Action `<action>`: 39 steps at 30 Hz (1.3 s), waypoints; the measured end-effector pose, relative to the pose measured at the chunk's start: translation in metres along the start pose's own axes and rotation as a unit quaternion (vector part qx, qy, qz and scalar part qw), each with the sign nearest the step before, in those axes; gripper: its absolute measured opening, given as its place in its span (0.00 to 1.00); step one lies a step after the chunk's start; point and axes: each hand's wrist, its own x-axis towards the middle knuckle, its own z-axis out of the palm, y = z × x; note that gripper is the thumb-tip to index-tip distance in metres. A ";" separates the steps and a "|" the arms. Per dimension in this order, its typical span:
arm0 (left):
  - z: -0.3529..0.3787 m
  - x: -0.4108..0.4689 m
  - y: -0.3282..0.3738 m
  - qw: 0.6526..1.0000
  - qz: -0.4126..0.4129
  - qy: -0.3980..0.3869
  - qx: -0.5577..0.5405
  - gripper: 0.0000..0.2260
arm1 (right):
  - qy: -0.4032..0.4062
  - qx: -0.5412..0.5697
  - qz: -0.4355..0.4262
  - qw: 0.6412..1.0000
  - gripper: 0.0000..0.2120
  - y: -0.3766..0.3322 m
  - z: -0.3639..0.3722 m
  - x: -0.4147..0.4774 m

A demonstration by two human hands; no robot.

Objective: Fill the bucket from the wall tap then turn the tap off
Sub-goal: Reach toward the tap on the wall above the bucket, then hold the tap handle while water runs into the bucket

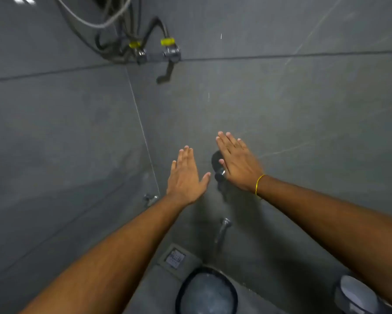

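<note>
- Small chrome valve (150, 198) low on the left wall, at the corner seam of the grey tiles
- Two angle valves with yellow collars (167, 41) high on the wall, dark hoses running up from them
- Square floor drain (175, 259) in the grey floor, just left of the bucket
- Left hand (186, 177) stretched forward, palm down, fingers (186, 155) straight and close together, thumb splayed; holding nothing
- Bucket (206, 291) on the floor at bottom centre, dark rim, pale frothy water inside; level hard to judge
- Wall tap spout (223, 228) juts from the wall directly above the bucket; flow not discernible
- Round tap knob (217, 165) higher on the wall, between the two hands, partly hidden by the right one
- Right hand (238, 162) flat and spread open, resting over the knob without gripping it; yellow thread (258, 183) at the wrist
- Pale grey container (353, 295) at bottom right, contents unclear
</note>
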 end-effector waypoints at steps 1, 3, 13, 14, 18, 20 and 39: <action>0.020 0.011 0.000 1.000 -0.013 -0.024 -0.002 0.44 | -0.018 -0.008 -0.001 1.000 0.33 0.011 0.020 0.008; 0.057 0.029 -0.003 0.997 -0.043 -0.063 -0.018 0.45 | -0.055 -0.002 0.000 0.998 0.33 0.032 0.051 0.021; 0.189 0.068 -0.003 0.948 -0.156 -0.203 -0.191 0.36 | -0.161 -0.050 -0.110 0.980 0.35 0.079 0.147 0.057; 0.196 0.071 -0.003 0.938 -0.160 -0.211 -0.225 0.31 | -0.161 -0.055 -0.117 0.978 0.34 0.080 0.149 0.058; 0.209 0.083 0.005 0.873 -0.210 -0.269 -0.348 0.37 | -0.158 -0.039 -0.133 0.978 0.33 0.083 0.151 0.064; 0.213 0.088 0.008 0.839 -0.234 -0.271 -0.410 0.37 | -0.154 -0.029 -0.141 0.978 0.38 0.086 0.151 0.065; 0.205 0.082 -0.013 0.913 -0.187 -0.230 -0.281 0.12 | -0.117 -0.042 -0.185 0.975 0.33 0.092 0.155 0.066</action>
